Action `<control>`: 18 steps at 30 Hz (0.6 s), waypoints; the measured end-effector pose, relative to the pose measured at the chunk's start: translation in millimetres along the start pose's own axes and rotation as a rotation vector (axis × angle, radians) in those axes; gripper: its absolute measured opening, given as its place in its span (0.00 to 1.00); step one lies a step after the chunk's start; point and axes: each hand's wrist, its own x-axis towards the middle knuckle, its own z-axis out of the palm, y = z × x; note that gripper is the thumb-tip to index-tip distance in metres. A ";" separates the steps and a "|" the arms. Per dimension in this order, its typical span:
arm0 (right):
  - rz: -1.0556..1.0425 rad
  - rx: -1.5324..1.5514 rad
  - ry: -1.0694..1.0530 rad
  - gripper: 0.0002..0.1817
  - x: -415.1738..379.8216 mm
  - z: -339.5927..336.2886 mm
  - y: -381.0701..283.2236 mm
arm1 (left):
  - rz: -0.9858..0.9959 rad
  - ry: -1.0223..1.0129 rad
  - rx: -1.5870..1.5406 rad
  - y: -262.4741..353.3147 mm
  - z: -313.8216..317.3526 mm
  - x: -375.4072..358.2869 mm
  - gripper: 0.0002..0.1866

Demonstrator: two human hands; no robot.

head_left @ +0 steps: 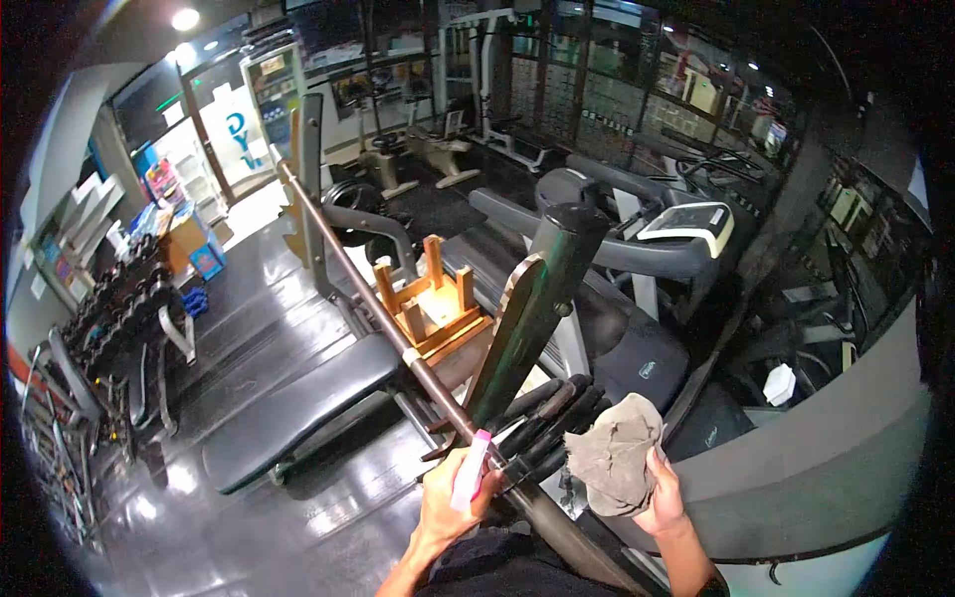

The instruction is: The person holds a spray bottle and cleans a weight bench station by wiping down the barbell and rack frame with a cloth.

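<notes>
My left hand [445, 505] is closed around a small white bottle with a pink top [471, 474], held over the near end of a long barbell [375, 308]. In my right hand [663, 503] is a crumpled grey-brown cloth [615, 460], gripped at its right edge between thumb and fingers. The cloth hangs in the air to the right of the barbell. A dark upright post [542, 298] of the bench rack rises just beyond both hands. The lower part of the bottle is hidden by my fingers.
A padded black bench [308, 410] lies under the barbell on the left. Behind the bar stands an upturned wooden stool [438, 310]. A treadmill [686, 227] is beyond the post. Racked dumbbells [124, 308] line the far left. A curved grey ledge [806, 463] borders the right.
</notes>
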 end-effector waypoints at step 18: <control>-0.010 0.136 0.067 0.24 18.9 -33.6 43.5 | 0.102 0.052 0.181 29.8 22.0 -3.6 0.10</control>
